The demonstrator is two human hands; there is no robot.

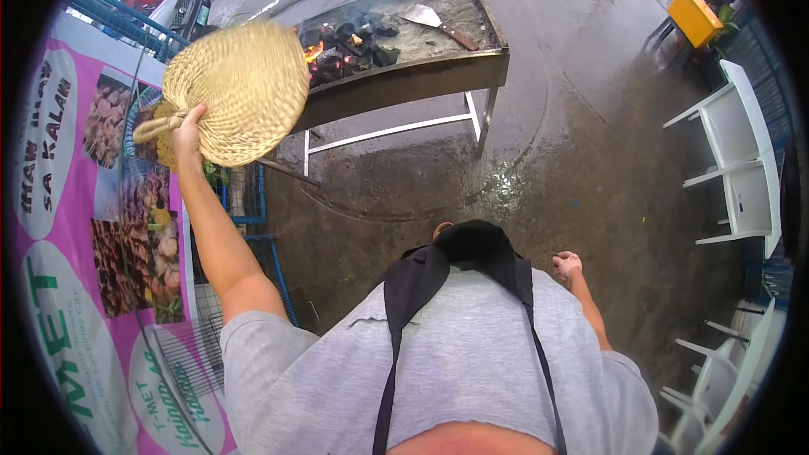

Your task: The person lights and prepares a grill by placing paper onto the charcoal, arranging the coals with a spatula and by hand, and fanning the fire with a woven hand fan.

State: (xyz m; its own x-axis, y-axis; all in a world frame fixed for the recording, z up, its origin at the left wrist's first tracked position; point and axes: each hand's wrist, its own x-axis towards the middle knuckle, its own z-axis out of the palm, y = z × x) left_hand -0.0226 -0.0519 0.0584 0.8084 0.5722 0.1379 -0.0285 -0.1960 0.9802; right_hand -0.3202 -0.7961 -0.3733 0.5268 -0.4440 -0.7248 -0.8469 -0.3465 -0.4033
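Observation:
My left hand [187, 136] grips the looped handle of a woven palm-leaf hand fan [243, 91], held up at the near left end of a charcoal grill [404, 79]. The fan's upper edge is blurred and it covers the grill's left end. Behind its right edge, glowing charcoal [341, 47] burns with small orange flames. A metal spatula [422, 15] with a brown riveted handle lies on the grey ash at the grill's right. Low at my right side, my right hand [567, 262] hangs with bent fingers; nothing shows in it, and how far they are closed is unclear.
A printed tarpaulin banner [107, 202] with food pictures and writing lines my left, beside blue metal railing [278, 278] and a wire grill rack [193, 341]. White plastic chairs [746, 139] stand at the right. A yellow box [695, 17] sits farther back. The concrete floor [404, 189] looks wet.

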